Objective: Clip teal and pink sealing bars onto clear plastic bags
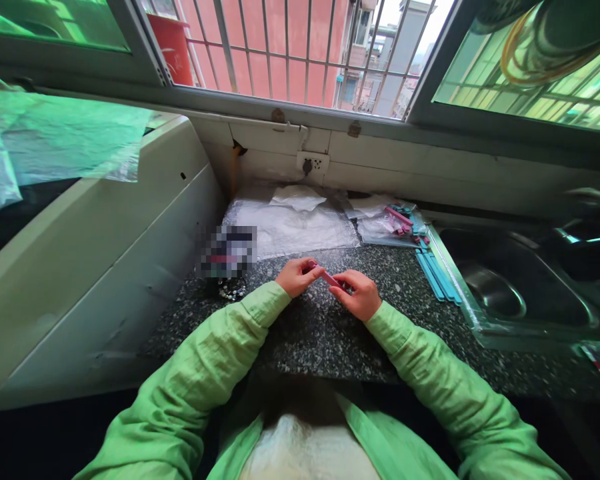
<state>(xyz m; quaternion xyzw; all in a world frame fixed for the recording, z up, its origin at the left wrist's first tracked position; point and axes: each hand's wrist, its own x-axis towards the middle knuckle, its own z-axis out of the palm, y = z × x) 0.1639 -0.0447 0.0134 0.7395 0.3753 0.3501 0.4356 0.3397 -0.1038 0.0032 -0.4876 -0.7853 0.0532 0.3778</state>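
Observation:
A slim pink plastic strip [328,276] is held above the speckled dark counter [325,340], slanting down to the right. My left hand [296,277] pinches its upper left end between thumb and fingers. At the other end, my right hand [359,294] has its fingers closed on the strip, and the curled fingers partly hide it. Several teal strips [436,275] lie side by side to the right of my hands. Behind them, a clear bag [375,232] has pink and teal strips in and on it.
A crumpled clear plastic sheet [300,227] covers the back of the counter below a wall socket [313,163]. A sink [530,280] is at the right. On the left stands a large white appliance [105,267]. A beaded string [231,288] lies beside a blurred-out item.

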